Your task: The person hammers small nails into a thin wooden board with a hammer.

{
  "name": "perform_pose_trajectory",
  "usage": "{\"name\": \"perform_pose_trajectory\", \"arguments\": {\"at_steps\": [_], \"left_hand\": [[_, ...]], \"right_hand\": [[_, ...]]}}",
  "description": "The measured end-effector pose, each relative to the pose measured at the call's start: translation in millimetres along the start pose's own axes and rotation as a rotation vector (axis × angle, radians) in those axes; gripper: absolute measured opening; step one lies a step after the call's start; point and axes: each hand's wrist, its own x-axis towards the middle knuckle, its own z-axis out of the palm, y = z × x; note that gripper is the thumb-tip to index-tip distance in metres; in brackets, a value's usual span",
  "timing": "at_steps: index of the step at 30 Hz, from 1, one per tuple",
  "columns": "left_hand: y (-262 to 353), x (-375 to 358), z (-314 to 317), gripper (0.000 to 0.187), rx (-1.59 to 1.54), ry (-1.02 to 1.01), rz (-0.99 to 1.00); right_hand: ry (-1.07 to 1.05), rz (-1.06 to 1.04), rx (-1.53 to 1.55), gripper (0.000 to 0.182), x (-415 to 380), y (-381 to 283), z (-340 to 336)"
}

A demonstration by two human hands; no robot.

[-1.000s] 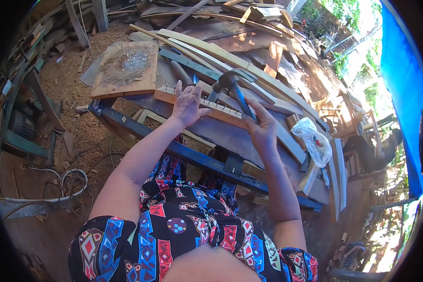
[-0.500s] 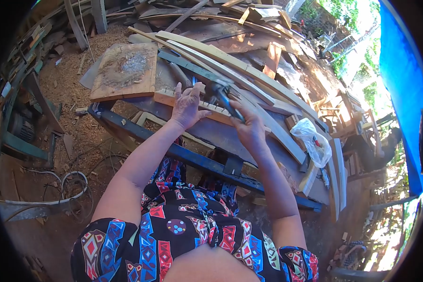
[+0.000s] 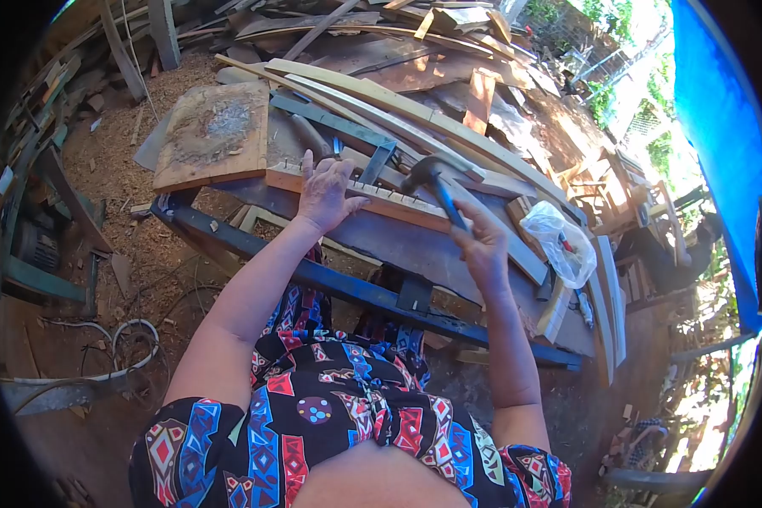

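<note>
A wooden strip [image 3: 396, 203] with a row of thin nails along its top lies across the workbench [image 3: 347, 240]. My left hand [image 3: 326, 193] rests on the strip near its left end, fingers apart; whether a fingertip pinches a nail is too small to tell. My right hand [image 3: 483, 244] is closed round the blue handle of a hammer [image 3: 432, 182]. The hammer's dark head is over the strip, to the right of my left hand. Behind the strip stands a green metal frame piece [image 3: 347, 127].
A worn square board [image 3: 212, 135] sits at the bench's left end. Long planks [image 3: 398, 97] lie behind. A clear plastic bag [image 3: 560, 245] rests at the right. Cables [image 3: 134, 349] loop on the ground at left. Part of a person [image 3: 694, 254] shows at far right.
The hammer and my right hand have moved to the right, and the hammer head looks sharper. My left hand stays on the strip. The whole view has shifted slightly.
</note>
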Motion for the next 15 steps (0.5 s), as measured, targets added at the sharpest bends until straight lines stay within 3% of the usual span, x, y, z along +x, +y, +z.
{"name": "perform_pose_trajectory", "arguments": {"at_steps": [1, 2, 6, 9, 11, 15], "left_hand": [[0.4, -1.8, -1.1, 0.053, -0.018, -0.012, -0.006], [0.6, -3.1, -2.3, 0.053, -0.013, -0.017, -0.005], [0.1, -0.5, -1.4, 0.048, 0.012, -0.03, 0.016], [3.3, -2.7, -2.2, 0.046, 0.041, -0.053, 0.013], [3.4, -0.7, -6.3, 0.045, 0.06, -0.066, 0.01], [7.2, 1.6, -13.3, 0.055, 0.071, -0.132, 0.004]], "right_hand": [[0.038, 0.095, 0.127, 0.045, -2.8, -4.6, -2.1], [0.067, -0.021, 0.182, 0.046, -0.9, -5.8, -4.7], [0.163, 0.042, 0.175, 0.046, -6.6, -8.9, -11.5], [0.092, -0.024, -0.059, 0.044, -15.8, 15.9, -7.4], [0.043, 0.32, 0.182, 0.043, -19.4, 4.9, -12.7], [0.19, 0.213, 0.294, 0.043, -30.8, 12.4, -22.4]]}}
